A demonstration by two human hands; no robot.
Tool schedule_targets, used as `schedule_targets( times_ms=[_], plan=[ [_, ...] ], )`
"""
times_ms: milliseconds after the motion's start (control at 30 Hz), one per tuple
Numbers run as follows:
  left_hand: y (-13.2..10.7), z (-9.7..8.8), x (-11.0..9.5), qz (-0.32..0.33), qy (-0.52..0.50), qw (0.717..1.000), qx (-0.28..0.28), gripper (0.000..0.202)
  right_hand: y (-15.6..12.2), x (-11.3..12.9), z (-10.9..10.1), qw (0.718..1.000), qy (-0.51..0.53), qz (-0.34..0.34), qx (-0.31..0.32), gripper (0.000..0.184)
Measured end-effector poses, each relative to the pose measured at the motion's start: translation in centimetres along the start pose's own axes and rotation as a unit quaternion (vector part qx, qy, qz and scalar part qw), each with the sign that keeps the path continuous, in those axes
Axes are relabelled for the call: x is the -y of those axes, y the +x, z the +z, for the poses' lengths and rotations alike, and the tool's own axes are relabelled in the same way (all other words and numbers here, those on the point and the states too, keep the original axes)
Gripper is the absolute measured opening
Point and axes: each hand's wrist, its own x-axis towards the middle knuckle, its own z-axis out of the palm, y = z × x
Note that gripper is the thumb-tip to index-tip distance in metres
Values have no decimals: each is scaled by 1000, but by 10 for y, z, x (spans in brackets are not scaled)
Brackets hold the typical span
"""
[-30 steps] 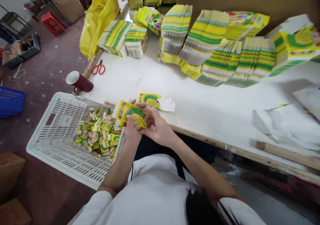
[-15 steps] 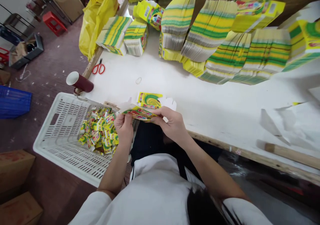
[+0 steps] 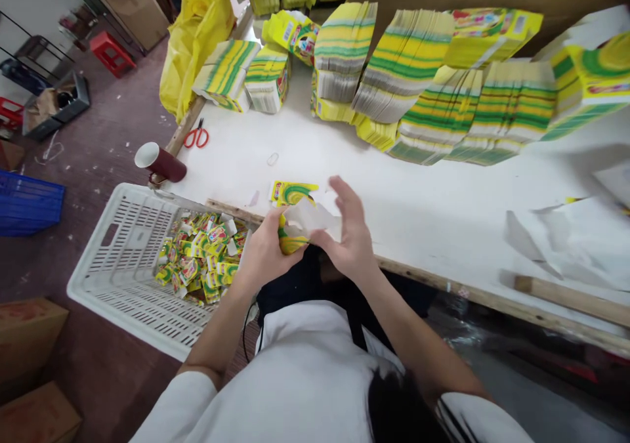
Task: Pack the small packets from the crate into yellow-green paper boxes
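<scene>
A small yellow and green printed carton (image 3: 290, 241) is in my left hand (image 3: 266, 254), whose fingers and thumb are wrapped round its left side. White inner faces and flaps of the carton stand up toward my right hand (image 3: 352, 243). That hand is spread beside the carton, fingers apart and raised, with the thumb at the edge of the white flaps. Just beyond lies another flat yellow carton (image 3: 290, 191) on the white table (image 3: 418, 213), partly covered by the held one. On my left, a white plastic basket (image 3: 105, 269) contains many small folded cartons (image 3: 201, 253).
Bundled carton stacks (image 3: 406, 56) line the back of the table. Red-handled scissors (image 3: 197, 137), a maroon mug (image 3: 165, 162) and a rubber band (image 3: 272, 159) are at the left. A yellow bag (image 3: 189, 42) hangs by the table edge. White paper (image 3: 585, 239) lies right.
The flat carton between both hands has turned and been opened up, showing its white inside. My left hand has shifted right round it; my right hand's fingers have spread and lifted.
</scene>
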Motion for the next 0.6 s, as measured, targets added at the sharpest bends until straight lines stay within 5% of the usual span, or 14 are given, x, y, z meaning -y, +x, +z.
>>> schedule_targets(
  times_ms=[100, 167, 233, 367, 467, 600],
  plan=[
    [-3, 9, 1, 94, -32, 995, -21, 77, -1, -6, 6, 947, 223, 189, 135, 65],
    [-3, 12, 3, 136, -47, 989, -28, 77, 0, -10, 9, 902, 298, 248, 190, 68],
    [-3, 13, 6, 140, -41, 989, -38, 70, 2, -12, 9, 897, 298, 262, 194, 78],
    [-3, 12, 12, 77, -17, 997, -2, 56, 0, -11, 7, 942, 202, 203, 174, 89],
    [-1, 14, 18, 40, -56, 997, 28, 72, -6, -6, 9, 975, 77, 86, 190, 66],
    [2, 18, 25, -18, -88, 992, -84, 99, -6, -8, 11, 989, -45, 7, 142, 58]
  ],
)
